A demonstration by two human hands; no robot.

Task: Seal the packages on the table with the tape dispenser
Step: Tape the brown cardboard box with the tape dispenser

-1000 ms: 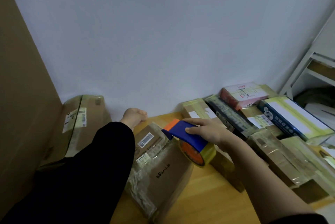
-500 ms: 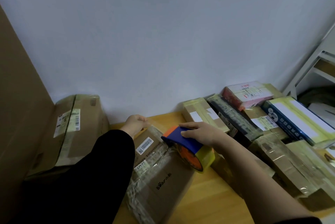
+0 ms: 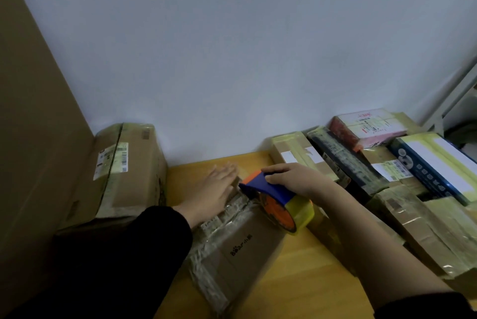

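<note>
Right hand (image 3: 296, 179) gripping tape dispenser (image 3: 271, 189) on package (image 3: 245, 246), left hand (image 3: 211, 189) flat beside it

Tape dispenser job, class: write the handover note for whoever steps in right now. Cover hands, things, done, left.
Left hand: flat, pressing the far end of the brown box on the table.
Right hand: grips the tape dispenser, its front end down at the box top.
Done: clear tape lies along the box's top.
To do: finish this strip; check the taped packages at right.
</note>
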